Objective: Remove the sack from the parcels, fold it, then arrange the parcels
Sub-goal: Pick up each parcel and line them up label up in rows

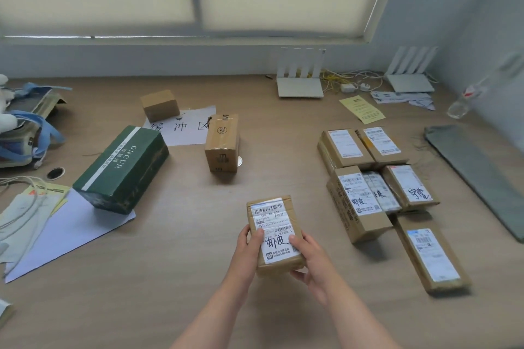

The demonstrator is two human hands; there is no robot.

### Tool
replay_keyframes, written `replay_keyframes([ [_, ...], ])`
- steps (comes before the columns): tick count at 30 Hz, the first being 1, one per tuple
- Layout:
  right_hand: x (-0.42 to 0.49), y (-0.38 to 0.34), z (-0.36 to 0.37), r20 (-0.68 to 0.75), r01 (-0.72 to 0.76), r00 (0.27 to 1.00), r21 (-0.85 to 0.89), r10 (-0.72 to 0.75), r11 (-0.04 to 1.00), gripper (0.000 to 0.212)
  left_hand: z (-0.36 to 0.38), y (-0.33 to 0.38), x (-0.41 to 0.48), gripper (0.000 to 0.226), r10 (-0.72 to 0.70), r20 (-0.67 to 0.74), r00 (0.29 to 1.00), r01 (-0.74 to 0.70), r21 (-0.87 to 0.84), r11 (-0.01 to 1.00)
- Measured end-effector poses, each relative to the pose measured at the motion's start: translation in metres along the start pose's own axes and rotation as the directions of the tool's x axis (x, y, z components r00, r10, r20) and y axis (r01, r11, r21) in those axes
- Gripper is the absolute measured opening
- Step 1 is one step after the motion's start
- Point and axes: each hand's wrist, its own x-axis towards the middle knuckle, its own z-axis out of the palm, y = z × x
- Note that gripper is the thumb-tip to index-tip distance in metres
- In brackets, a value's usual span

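Both hands (280,258) grip a labelled parcel (274,232) above the table (175,235)

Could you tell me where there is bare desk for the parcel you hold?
The desk is bare between the upright brown box and the parcel rows, also right of the green box. Crowded: the rows beside the folded sack.

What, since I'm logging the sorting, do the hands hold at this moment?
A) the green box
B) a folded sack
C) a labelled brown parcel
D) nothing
C: the left hand and right hand grip the labelled brown parcel by its two sides.
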Motion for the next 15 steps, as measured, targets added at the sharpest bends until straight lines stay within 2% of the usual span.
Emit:
replay_keyframes([
  [4, -0.008, 0.01, -0.059, -0.122, 0.004, 0.993, 0.025, -0.001, 1.0, 0.026, 0.054, -0.023, -0.005, 0.04, -0.082, 0.076, 0.994, 0.08, 0.035, 0.996],
  [10, -0.023, 0.036, -0.147, -0.245, -0.006, 0.969, 0.115, 0.034, 0.993, 0.024, 0.121, -0.064, -0.009, 0.045, -0.214, 0.194, 0.957, 0.198, 0.099, 0.975],
  [15, -0.032, 0.062, -0.212, -0.356, -0.007, 0.932, 0.172, 0.069, 0.985, 0.024, 0.175, -0.099, -0.013, 0.05, -0.289, 0.25, 0.924, 0.221, 0.269, 0.937],
])
